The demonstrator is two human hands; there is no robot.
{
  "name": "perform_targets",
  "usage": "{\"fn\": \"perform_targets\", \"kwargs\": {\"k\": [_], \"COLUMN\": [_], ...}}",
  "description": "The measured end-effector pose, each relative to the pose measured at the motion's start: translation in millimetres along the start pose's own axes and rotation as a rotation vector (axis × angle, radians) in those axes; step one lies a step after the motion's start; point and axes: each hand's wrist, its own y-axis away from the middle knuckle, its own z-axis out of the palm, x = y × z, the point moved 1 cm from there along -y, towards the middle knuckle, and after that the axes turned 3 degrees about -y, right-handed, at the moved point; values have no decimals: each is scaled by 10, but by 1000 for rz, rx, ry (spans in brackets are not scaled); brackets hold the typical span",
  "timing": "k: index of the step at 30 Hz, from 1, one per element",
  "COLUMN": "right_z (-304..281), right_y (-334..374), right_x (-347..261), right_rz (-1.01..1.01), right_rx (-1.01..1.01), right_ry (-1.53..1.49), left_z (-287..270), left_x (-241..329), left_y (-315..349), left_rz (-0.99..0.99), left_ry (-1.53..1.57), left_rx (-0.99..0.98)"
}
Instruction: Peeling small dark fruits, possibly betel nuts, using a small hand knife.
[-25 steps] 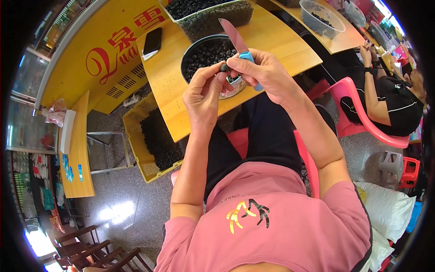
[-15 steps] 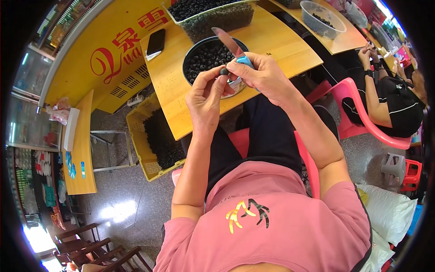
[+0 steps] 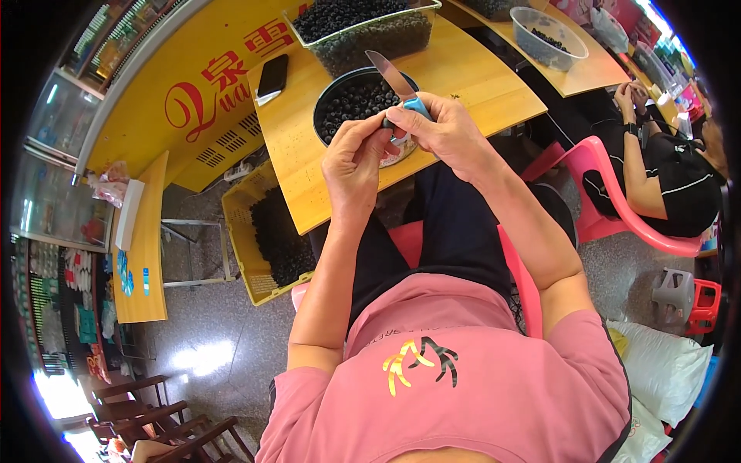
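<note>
Above the near edge of the wooden table, my left hand (image 3: 351,171) pinches a small dark round nut or fruit (image 3: 387,123) between thumb and fingertips; its exact kind is unclear. My right hand (image 3: 448,131) grips a knife (image 3: 391,76) by its blue handle, the blade pointing up and away to the left. The two hands meet at the fingertips, and the right thumb is close against the dark piece, partly covering it. Just beyond them stands a dark round bowl (image 3: 317,116) holding many similar dark pieces (image 3: 353,106), its near side hidden by my hands.
A clear tub (image 3: 374,52) of dark pieces stands behind the bowl. A black phone (image 3: 273,74) lies at the table's left. Below, a yellow crate (image 3: 266,292) holds more. At right are a clear bowl (image 3: 575,58), a pink chair (image 3: 590,166) and a seated person (image 3: 675,181).
The dark piece is now more covered by my fingers, and my left fingertips have come closer to my right thumb. The knife stays in my right hand. The view has shifted slightly.
</note>
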Motion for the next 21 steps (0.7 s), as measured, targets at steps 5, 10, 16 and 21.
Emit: {"fn": "perform_targets", "kwargs": {"k": [5, 10, 16, 21], "right_z": [-19, -68, -307, -448], "right_y": [-10, -35, 86, 206], "right_x": [53, 91, 62, 50], "right_rz": [80, 105, 51, 33], "right_rx": [-8, -19, 18, 74], "right_ry": [-112, -124, -200, -188], "left_z": [-5, -265, -1288, -1997], "left_x": [51, 106, 94, 15], "left_y": [11, 18, 51, 145], "left_rz": [-6, -22, -48, -131], "left_ry": [1, -68, -453, -601], "left_rx": [1, 32, 273, 368]}}
